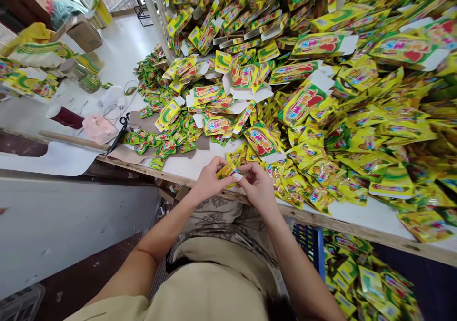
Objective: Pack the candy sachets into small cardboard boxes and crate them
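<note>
Between my two hands is a small yellow packet (227, 170) with a white end, held over the table's front edge. My left hand (210, 178) grips its left side with closed fingers. At the white end, the fingers of my right hand (257, 184) are pinched together. Just beyond my hands, an open yellow-green box (263, 140) with a white flap lies on the pile. Yellow foil sachets (317, 180) spread to the right, and small green wrapped candies (171, 142) lie to the left.
A large heap of boxes (246, 76) and sachets covers the back and right. Scissors (119, 133), a pink bag (99, 128) and a dark red cup (65, 116) stand left. Below the table's wooden edge (342, 225), a blue crate (321, 249) stands beside more packets.
</note>
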Demonstrator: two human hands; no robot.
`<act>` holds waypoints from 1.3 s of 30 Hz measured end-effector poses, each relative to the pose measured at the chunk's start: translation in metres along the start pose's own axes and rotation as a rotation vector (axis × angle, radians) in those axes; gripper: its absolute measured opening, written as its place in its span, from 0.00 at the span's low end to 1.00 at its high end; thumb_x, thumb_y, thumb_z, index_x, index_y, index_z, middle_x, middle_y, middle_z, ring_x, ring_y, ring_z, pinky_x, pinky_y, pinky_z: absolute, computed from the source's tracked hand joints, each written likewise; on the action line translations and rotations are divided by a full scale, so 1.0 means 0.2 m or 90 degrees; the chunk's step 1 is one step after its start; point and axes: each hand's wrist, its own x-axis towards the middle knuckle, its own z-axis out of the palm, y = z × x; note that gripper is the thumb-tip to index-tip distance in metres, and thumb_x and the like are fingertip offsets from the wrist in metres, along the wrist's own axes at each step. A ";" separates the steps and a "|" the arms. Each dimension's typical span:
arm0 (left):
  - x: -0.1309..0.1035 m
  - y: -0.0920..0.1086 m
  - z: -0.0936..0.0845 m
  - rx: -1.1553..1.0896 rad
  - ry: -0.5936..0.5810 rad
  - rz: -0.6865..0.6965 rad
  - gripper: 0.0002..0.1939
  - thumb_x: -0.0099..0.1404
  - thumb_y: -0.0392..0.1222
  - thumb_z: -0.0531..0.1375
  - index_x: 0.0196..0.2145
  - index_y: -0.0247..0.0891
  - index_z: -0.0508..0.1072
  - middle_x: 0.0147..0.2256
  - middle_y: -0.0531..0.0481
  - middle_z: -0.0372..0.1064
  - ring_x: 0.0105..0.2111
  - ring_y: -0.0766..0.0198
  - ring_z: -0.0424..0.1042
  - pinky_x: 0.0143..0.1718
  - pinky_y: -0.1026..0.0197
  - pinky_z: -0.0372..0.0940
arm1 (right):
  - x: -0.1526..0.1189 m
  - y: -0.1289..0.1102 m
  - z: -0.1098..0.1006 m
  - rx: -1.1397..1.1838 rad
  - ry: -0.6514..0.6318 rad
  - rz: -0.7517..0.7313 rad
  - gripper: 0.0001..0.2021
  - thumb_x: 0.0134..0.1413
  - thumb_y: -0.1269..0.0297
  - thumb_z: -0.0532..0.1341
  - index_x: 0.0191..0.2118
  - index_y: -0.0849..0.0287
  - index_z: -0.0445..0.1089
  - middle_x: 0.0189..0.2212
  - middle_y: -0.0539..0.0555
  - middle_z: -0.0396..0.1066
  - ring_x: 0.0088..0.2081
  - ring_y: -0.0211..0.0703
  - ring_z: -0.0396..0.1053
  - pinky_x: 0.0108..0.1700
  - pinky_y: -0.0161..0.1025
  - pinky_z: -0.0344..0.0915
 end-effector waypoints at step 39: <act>0.13 0.11 0.09 0.241 -0.072 0.171 0.13 0.62 0.48 0.61 0.42 0.40 0.71 0.37 0.48 0.73 0.34 0.61 0.71 0.37 0.61 0.62 | -0.11 -0.22 -0.28 -0.167 0.342 -0.234 0.10 0.59 0.56 0.56 0.43 0.54 0.61 0.38 0.56 0.67 0.38 0.46 0.68 0.38 0.41 0.65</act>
